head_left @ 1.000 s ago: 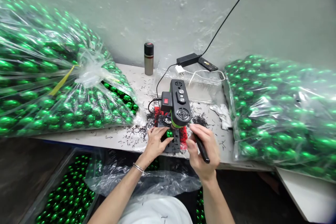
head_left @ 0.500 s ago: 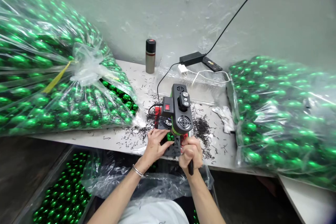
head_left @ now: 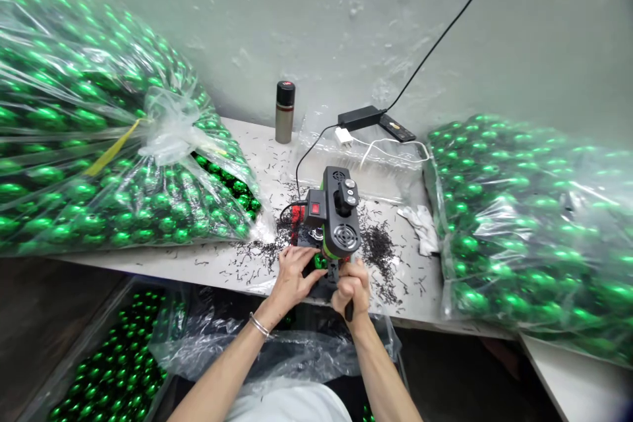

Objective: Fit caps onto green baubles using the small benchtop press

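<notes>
A black bench drill press [head_left: 341, 211] with a red switch [head_left: 315, 208] stands on the white table. Just under its head is a shiny green ball [head_left: 320, 261]. My left hand [head_left: 297, 273] pinches that ball from the left, between thumb and fingers. My right hand [head_left: 353, 287] is wrapped round the machine's black-ended lever handle [head_left: 349, 310], right of the ball. Dark curly shavings [head_left: 378, 244] lie about the base. The drill tip is hidden from view.
Big clear bags of green balls stand left [head_left: 119, 198] and right [head_left: 524, 237]. A flask [head_left: 285, 112], a black power adapter [head_left: 359, 118] and a white cloth [head_left: 420, 227] are on the table [head_left: 208, 268]. An open bag of green balls [head_left: 113, 362] lies below the edge.
My right hand and the lever handle have shifted left, closer to the machine's base. My left hand stays at the green ball. The view has tilted slightly.
</notes>
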### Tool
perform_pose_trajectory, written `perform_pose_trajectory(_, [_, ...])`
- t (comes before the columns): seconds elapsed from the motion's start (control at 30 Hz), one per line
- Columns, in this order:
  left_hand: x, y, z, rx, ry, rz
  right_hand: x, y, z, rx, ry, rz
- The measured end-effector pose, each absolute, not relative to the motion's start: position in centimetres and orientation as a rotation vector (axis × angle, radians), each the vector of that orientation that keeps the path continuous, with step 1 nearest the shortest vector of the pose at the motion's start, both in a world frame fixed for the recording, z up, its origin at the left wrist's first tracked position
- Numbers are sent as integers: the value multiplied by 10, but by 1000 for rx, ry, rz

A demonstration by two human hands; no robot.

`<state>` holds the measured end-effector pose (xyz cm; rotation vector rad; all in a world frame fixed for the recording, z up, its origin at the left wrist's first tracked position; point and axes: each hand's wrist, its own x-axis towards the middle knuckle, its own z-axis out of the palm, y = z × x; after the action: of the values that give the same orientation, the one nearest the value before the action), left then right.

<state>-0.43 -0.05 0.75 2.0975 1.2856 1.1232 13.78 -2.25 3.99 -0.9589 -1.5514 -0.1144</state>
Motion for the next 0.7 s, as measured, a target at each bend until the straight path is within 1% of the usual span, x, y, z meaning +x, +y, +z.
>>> perform_pose_trajectory(0.1, [-4, 0, 5, 2077, 1284, 1142, 137, -25, 60, -903, -1519, -143])
perform_pose_trajectory(0.27, [-6, 4, 7, 1987, 1256, 1188, 137, -32, 125, -1058, -1494, -29])
perform_pose_trajectory(0.37, [-18, -7, 15, 1914, 1259, 1241, 138, -36, 147, -1054, -1459, -61])
perform_pose_trajectory(0.43, [-31, -27, 18, 1928, 1213, 1215, 137, -39, 147, -988, -1434, -117])
perform_pose_trajectory(0.53, [-52, -70, 9, 2073, 1069, 1035, 135, -44, 133, -933, -1462, -123])
perform_pose_trajectory(0.63, [-69, -106, -12, 2192, 1191, 762, 132, -47, 121, -919, -1472, -105])
perform_pose_trajectory(0.7, [-75, -115, -21, 2256, 1297, 642, 130, -47, 119, -896, -1455, -105])
